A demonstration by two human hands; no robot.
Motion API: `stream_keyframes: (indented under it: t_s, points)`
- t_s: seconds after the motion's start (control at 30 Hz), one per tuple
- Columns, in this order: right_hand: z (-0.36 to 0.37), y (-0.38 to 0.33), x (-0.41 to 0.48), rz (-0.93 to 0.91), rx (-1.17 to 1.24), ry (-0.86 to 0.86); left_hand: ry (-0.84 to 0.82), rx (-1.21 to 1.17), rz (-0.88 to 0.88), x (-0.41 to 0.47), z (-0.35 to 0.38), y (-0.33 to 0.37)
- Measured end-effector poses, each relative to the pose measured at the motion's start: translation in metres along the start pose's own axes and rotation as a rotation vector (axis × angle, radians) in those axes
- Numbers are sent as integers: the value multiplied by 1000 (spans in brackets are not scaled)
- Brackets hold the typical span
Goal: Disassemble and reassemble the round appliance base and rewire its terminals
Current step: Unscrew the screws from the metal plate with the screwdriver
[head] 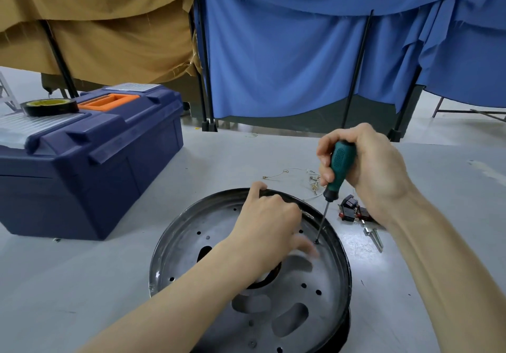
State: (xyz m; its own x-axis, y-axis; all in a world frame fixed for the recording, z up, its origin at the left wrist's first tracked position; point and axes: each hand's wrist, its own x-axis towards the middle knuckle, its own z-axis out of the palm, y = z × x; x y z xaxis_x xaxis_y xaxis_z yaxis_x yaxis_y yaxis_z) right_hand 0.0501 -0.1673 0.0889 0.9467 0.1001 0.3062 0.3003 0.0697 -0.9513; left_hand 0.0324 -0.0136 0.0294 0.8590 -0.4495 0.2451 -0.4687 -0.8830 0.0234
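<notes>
At the far right of the round, silvery pressed-metal appliance base [325, 281], just inside its dark rim, your right hand [369, 169] is clenched round the green handle of a slim steel-shafted screwdriver [341, 165]. The tool stands almost upright, its handle leaning a little far and right of the tip, which sits in a small dark screw hole [316, 241].

Your left hand [265, 224] lies loosely spread on the plate, thumb at the far rim. Its blurred fingertips are just beside the tip, so it is the nearer hand to the screw. The turn probably depends on keeping the shaft in line with that hole.

The base rests on the grey bench [109, 284]. Thin loose wires [287, 172] lie beyond it, and small black-and-red parts [353, 210] lie to its right.
</notes>
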Motion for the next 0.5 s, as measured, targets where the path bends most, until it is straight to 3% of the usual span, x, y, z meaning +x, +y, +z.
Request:
stream_keyframes:
  t_s: [0.1, 0.2, 0.33, 0.5]
  points:
    - [-7, -3, -1, -54, -310, -45, 173, -484, -113, 2, -7, -1]
    - [-3, -4, -5, -101, -524, -71, 179, -843, -133, 4, -18, 6]
    - [9, -5, -8, -234, -533, 17, 192, -1051, -149, 11, -22, 12]
    - [12, -9, -10, -234, -586, 49, 164, -1233, -50, 12, -21, 10]
